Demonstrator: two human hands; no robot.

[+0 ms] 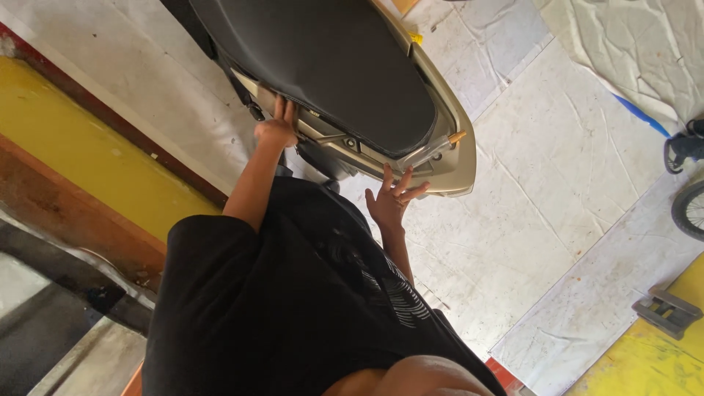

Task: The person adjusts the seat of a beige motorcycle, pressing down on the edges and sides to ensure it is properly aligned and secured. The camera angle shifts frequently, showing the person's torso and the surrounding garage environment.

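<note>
Scooter (pixel 345 73), rear end only: black seat, beige tail panel (pixel 455 158), front cut off by the upper edge; it stands on pale floor tiles (pixel 557 191). Left hand (pixel 277 126): fingers laid against the beige side panel under the seat edge, fingertips partly hidden. Right hand (pixel 392 198): fingers spread open, just below the tail panel, holding nothing; contact hard to tell. Black shirt (pixel 293 308) covers the lower body. Bicycle wheel (pixel 691 209) cut off at right; grey bracket (pixel 667 312) nearby.
</note>
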